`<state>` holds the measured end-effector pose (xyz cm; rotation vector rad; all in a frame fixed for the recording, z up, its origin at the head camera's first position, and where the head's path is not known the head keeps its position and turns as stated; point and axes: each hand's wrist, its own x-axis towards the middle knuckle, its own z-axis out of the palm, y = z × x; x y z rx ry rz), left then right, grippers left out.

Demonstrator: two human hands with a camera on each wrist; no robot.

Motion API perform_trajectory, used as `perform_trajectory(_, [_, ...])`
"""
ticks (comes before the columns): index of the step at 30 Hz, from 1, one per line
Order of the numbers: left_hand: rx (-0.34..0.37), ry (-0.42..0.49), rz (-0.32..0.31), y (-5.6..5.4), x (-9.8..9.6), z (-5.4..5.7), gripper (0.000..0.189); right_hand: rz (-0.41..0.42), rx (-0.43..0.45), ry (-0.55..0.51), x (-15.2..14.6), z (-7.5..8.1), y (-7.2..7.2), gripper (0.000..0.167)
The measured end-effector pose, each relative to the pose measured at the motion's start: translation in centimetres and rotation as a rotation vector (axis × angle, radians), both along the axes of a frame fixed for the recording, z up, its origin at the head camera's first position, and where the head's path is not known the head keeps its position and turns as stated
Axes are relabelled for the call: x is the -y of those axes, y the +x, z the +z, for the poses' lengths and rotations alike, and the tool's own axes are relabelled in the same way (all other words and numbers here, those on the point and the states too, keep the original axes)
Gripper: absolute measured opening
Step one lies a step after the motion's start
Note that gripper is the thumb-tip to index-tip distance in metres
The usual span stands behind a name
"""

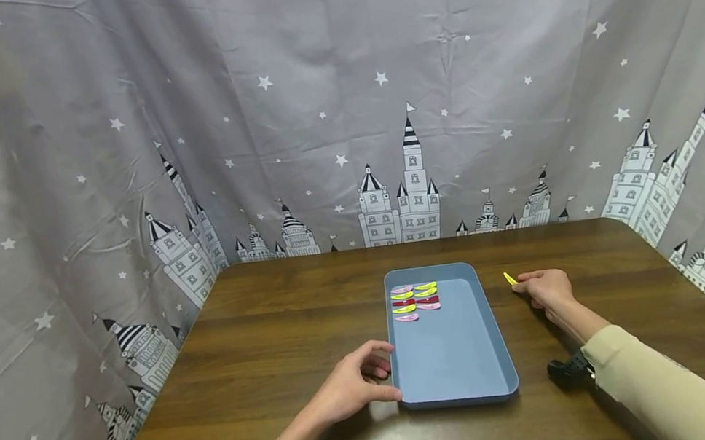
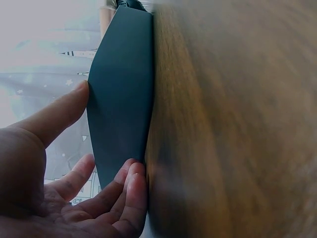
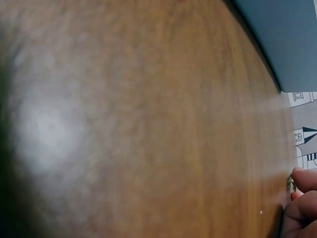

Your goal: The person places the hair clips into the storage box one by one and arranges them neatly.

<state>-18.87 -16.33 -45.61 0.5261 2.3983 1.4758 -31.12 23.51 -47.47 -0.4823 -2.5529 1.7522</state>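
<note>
My right hand (image 1: 547, 290) pinches a yellow snap hair clip (image 1: 509, 278) between thumb and fingertips, over the table to the right of the blue-grey tray (image 1: 451, 354). In the right wrist view, the clip (image 3: 291, 182) shows edge-on at the fingertips. Spread along the tray's left side, my left hand (image 1: 356, 385) has its thumb at the near left corner and its fingers by the wall. The left wrist view has the thumb tip at the rim and several fingertips against the outer wall (image 2: 121, 94). Inside the tray, pink, yellow and red hair clips (image 1: 405, 309) lie in two columns at the far left.
The wooden table (image 1: 285, 316) extends around the tray on all sides. A grey curtain (image 1: 291, 147) printed with castles and stars hangs behind it and at both sides. Black wrist devices (image 1: 569, 372) sit at both sleeves.
</note>
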Motion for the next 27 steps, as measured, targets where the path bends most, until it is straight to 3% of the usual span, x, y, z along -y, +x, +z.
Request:
perform_trajectory(17, [-0.007, -0.005, 0.004, 0.05, 0.08, -0.06, 0.064, 0.007, 0.001, 0.067, 0.44, -0.17, 0.22, 0.033])
perform_trajectory(27, [-0.011, -0.003, 0.002, -0.01, 0.02, 0.04, 0.064, -0.002, -0.024, 0.054, 0.48, -0.06, 0.16, 0.030])
